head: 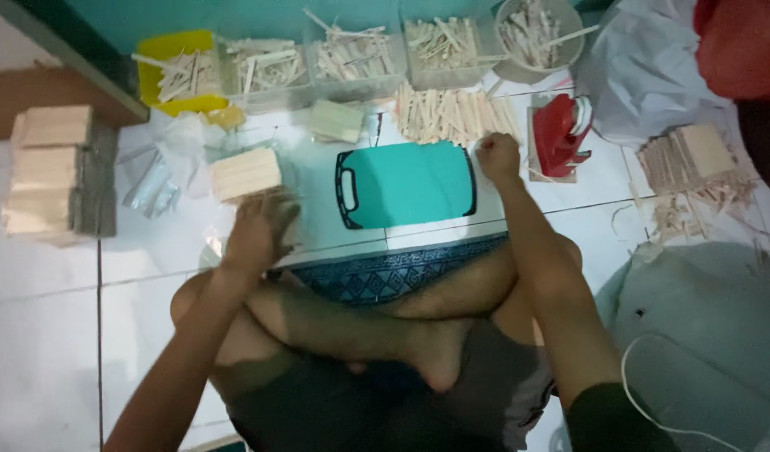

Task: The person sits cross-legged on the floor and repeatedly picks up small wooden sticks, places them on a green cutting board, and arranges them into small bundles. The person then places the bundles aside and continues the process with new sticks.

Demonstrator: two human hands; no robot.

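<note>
I sit cross-legged on a white tiled floor. A teal cutting board (410,182) with a black rim lies in front of me. My left hand (258,231) rests palm down, fingers spread, on the floor just below a bundle of pale wooden sticks (245,173) in clear wrap. My right hand (498,156) is closed in a fist at the board's upper right corner, beside a row of loose wooden sticks (454,114). Whether the fist holds anything cannot be seen.
Several containers of wooden sticks line the back: a yellow tray (177,74), clear tubs (351,59), a round bowl (535,33). A red tool (560,132) stands right of the board. Stacked stick bundles (54,172) sit at left, a loose pile (694,172) at right.
</note>
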